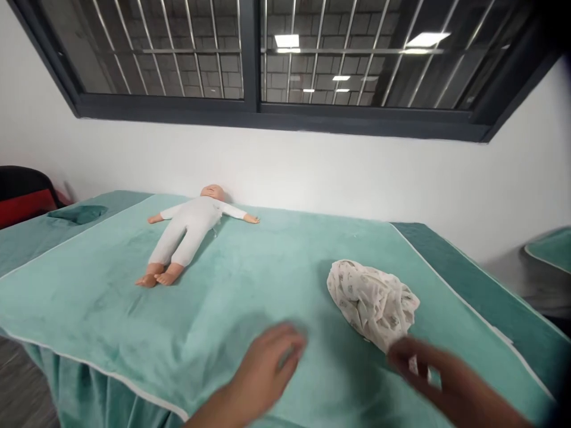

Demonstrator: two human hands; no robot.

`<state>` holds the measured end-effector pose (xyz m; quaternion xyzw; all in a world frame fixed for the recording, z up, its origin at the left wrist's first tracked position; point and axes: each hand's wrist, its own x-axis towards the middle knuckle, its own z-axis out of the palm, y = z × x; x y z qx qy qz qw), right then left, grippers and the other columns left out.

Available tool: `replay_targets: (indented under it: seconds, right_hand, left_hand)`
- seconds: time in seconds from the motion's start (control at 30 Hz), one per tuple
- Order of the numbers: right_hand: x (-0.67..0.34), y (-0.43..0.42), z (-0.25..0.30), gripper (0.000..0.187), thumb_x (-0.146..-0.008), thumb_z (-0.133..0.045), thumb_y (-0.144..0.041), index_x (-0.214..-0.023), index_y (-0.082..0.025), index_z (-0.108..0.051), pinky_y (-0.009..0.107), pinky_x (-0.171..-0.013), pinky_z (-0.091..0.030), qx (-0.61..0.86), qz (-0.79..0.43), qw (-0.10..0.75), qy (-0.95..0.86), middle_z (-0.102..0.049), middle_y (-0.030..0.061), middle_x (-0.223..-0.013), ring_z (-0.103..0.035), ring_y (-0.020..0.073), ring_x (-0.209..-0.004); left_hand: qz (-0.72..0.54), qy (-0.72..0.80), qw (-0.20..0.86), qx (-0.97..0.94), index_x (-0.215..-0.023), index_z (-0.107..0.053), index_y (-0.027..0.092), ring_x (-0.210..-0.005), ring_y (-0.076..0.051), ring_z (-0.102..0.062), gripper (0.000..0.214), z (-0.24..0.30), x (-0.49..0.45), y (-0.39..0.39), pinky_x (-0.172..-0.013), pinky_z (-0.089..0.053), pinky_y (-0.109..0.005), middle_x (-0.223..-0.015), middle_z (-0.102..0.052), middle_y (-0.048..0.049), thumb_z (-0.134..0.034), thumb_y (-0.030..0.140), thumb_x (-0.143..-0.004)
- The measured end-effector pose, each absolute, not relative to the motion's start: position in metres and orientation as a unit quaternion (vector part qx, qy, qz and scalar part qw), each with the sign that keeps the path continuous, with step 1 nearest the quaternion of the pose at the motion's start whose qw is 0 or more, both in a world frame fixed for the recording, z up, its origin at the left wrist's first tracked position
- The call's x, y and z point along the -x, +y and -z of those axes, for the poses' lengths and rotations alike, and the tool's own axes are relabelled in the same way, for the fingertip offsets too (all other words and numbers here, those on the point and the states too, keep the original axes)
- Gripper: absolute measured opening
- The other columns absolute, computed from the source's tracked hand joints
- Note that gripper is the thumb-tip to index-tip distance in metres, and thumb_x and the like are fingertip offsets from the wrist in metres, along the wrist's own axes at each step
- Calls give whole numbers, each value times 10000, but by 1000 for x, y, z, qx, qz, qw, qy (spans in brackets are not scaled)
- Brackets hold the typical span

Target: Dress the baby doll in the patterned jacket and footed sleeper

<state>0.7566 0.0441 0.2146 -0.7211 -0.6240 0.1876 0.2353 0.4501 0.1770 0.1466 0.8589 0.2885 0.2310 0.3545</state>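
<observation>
A baby doll (187, 229) in a white suit lies on its back at the far left of the bed, arms spread. A crumpled white patterned cloth (372, 300) sits on the teal blanket (232, 297) toward the right. My left hand (267, 365) hovers low over the blanket near the front edge, fingers stretched out and holding nothing. My right hand (423, 365) is at the cloth's near corner, fingers pinched on its edge, though motion blur softens them.
The bed stands against a white wall under a barred window (267, 53). A small teal pillow (78, 213) lies at the far left, and a red and black chair (24, 193) stands behind it. Another teal-covered surface (551, 249) shows at the right edge.
</observation>
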Motion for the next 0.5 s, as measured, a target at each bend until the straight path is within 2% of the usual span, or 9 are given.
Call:
replay_targets:
  seconds: [0.03, 0.1, 0.13, 0.17, 0.23, 0.3, 0.33, 0.4, 0.5]
  right_hand:
    - [-764, 58, -218, 237, -896, -524, -529, -925, -337, -660, 311, -682, -516, 745, -153, 251, -598, -695, 5, -950, -644, 196, -779]
    - [-781, 91, -224, 337, -871, -532, -552, -1101, -316, -605, 315, -648, -480, 804, -40, 261, -533, -673, 41, -1086, -644, 217, -833]
    - [-788, 107, -224, 392, -866, -532, -536, -1167, -289, -576, 311, -614, -447, 824, -6, 239, -514, -645, 77, -1168, -641, 234, -874]
    - [-794, 120, -222, 383, -864, -528, -500, -1156, -257, -582, 307, -594, -414, 837, 2, 210, -505, -640, 101, -1170, -637, 238, -853]
    - [-803, 137, -213, 210, -863, -511, -386, -936, -220, -617, 296, -584, -366, 842, -36, 166, -512, -674, 73, -919, -601, 204, -729]
    - [-809, 142, -203, 200, -860, -501, -349, -726, -211, -558, 284, -582, -344, 829, -77, 188, -522, -610, 19, -695, -531, 165, -631]
    - [-811, 142, -201, 247, -860, -509, -372, -675, -209, -528, 277, -577, -342, 823, -91, 227, -514, -570, 2, -635, -501, 153, -607]
    - [-816, 137, -202, 315, -845, -546, -460, -662, -204, -533, 260, -570, -363, 805, -115, 356, -460, -539, -14, -612, -484, 140, -603]
    - [-826, 128, -222, 240, -796, -636, -447, -783, -208, -626, 241, -641, -476, 694, -181, 613, -331, -628, -6, -791, -571, 141, -729]
  left_hand:
    - [-271, 296, 384, -832, -1022, -650, 275, -912, -186, -606, 210, -158, -477, 192, -827, -509, -363, -980, -651, -84, -457, 324, -955]
    - [-302, 295, 413, -808, -1150, -602, 261, -1002, -201, -590, 252, -172, -532, 218, -868, -503, -385, -1092, -623, -101, -536, 298, -909]
    - [-298, 277, 429, -806, -1240, -559, 264, -1088, -215, -569, 364, -175, -556, 227, -909, -493, -406, -1191, -589, -117, -585, 281, -878]
    - [-295, 255, 437, -810, -1325, -506, 276, -1195, -240, -520, 510, -176, -578, 232, -964, -469, -439, -1306, -523, -133, -649, 277, -835]
    - [-267, 213, 409, -846, -1375, -472, 297, -1386, -337, -328, 794, -170, -611, 232, -1075, -360, -546, -1496, -328, -149, -827, 312, -665]
    - [-264, 196, 374, -867, -1285, -546, 296, -1419, -373, -261, 758, -161, -629, 227, -1106, -285, -590, -1520, -298, -138, -873, 313, -601]
    - [-281, 198, 368, -864, -1194, -592, 274, -1400, -363, -298, 638, -156, -633, 224, -1105, -291, -573, -1489, -345, -139, -862, 301, -617]
    - [-343, 222, 393, -824, -1053, -605, 231, -1286, -299, -446, 386, -151, -633, 223, -1060, -366, -492, -1357, -479, -135, -783, 299, -717]
    - [-429, 309, 468, -708, -1026, -563, 198, -965, -202, -580, 254, -154, -616, 232, -870, -476, -369, -1044, -605, -72, -626, 375, -854]
